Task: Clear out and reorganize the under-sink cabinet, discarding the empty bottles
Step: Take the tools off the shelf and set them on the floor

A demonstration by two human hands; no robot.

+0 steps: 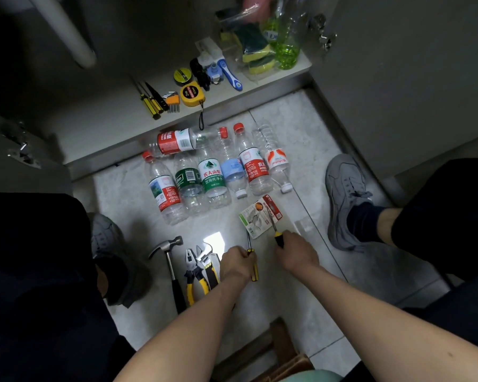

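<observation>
While the empty bottles (204, 172) lie in a row on the floor (287, 128) just beyond both hands, not yet discarded, the clearing looks about half done: small tools remain on the cabinet shelf (260, 81) farther off. The left hand (236, 261) grips a yellow screwdriver (252, 264), the right hand (297, 250) another screwdriver (275, 230). Most bottles' long axes run away from the hands; one lies crosswise.

Bottles (214, 172): clear glossy plastic, paper-like labels. Hammer (169, 256): polished metal head. Floor (287, 285): glossy pale tile. Sponges (255, 51): rough, matt.
</observation>
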